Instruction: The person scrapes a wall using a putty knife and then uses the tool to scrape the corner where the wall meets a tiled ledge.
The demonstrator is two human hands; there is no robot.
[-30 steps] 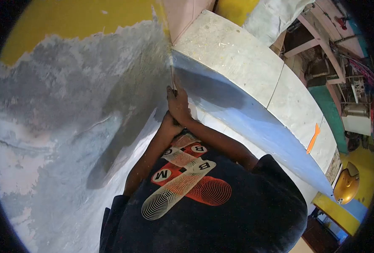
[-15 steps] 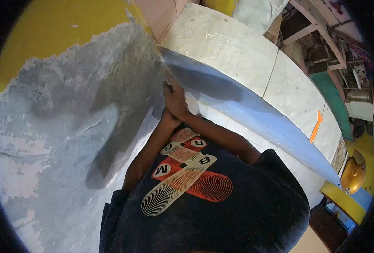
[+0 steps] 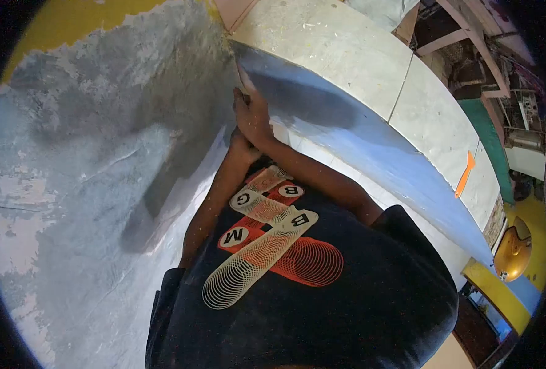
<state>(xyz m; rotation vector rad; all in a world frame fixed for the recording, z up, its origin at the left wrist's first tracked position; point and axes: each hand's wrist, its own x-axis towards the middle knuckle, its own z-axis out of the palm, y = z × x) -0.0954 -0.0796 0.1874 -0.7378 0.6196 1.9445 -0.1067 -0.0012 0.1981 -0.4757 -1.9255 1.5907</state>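
My right hand (image 3: 254, 118) is closed beside the inner corner where the patchy grey wall (image 3: 88, 129) meets the blue side of a ledge (image 3: 371, 132). A thin, pale, blurred shape runs up from its fingers along the corner; I cannot make out what it is. My left hand (image 3: 241, 145) is just below, against the right wrist, with its fingers mostly hidden. Both forearms reach up from my dark printed shirt (image 3: 359, 307).
An orange tool (image 3: 465, 174) lies on the pale ledge top (image 3: 436, 117), which has crumbs on it. A gold helmet-like object (image 3: 513, 253) is at the far right. Wooden framing (image 3: 463, 24) and clutter stand at the upper right.
The view has tilted, so the wall and ledge sit higher in the picture. Both hands appear higher too, a little farther from the shirt, still together by the corner.
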